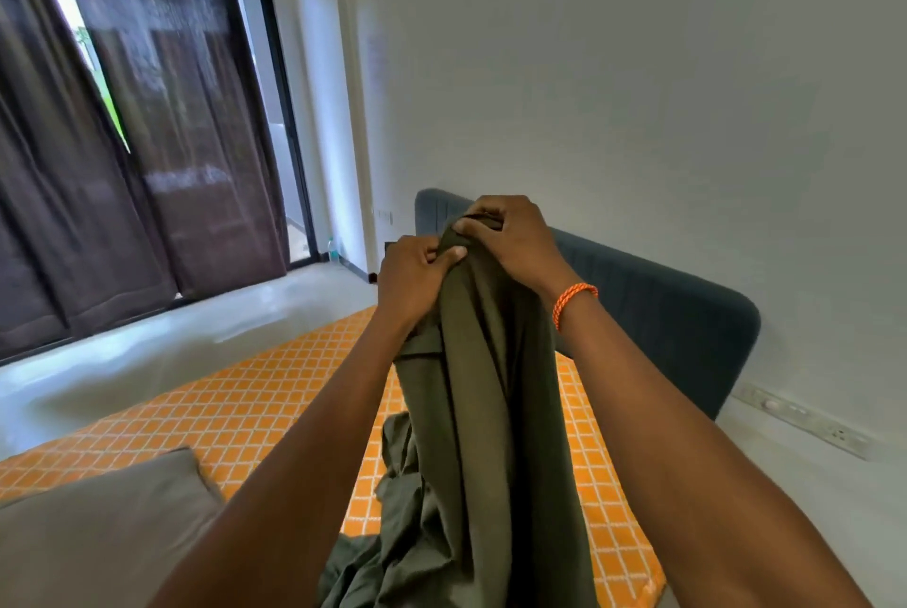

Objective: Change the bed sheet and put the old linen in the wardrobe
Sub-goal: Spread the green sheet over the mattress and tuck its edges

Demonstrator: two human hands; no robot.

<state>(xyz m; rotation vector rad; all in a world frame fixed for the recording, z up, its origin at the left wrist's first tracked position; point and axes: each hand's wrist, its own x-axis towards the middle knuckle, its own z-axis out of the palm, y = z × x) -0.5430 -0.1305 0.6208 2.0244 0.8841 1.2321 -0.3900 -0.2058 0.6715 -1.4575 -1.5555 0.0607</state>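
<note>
- Both arms reach out over the bed, and the two hands meet up high on one gathered end of an olive-green sheet (471,411).
- The left hand (417,283) has its grip pinching the cloth: the thumb presses a fold against the curled fingers, just below and to the left of the other hand.
- The right hand (510,239) sits a little higher, its grip curled round the very top of the bunched fabric, thumb pressed across the front. An orange braided wristband (572,305) circles that wrist.
- From the hands the sheet hangs in long folds between the forearms, and its lower part lies crumpled in a heap on the bed.
- The bed is covered with an orange sheet with a white lattice pattern (235,406), spread flat beneath the green cloth.
- A grey pillow (98,524) lies at the near left on the orange cover.
- A dark blue-grey padded headboard (662,308) stands against the white wall (638,67) behind the hands.
- A white socket strip (805,421) is set low on the wall to the right of the headboard.
- Dark brown curtains (122,141) hang over the glass door on the left, with a gap showing daylight.
</note>
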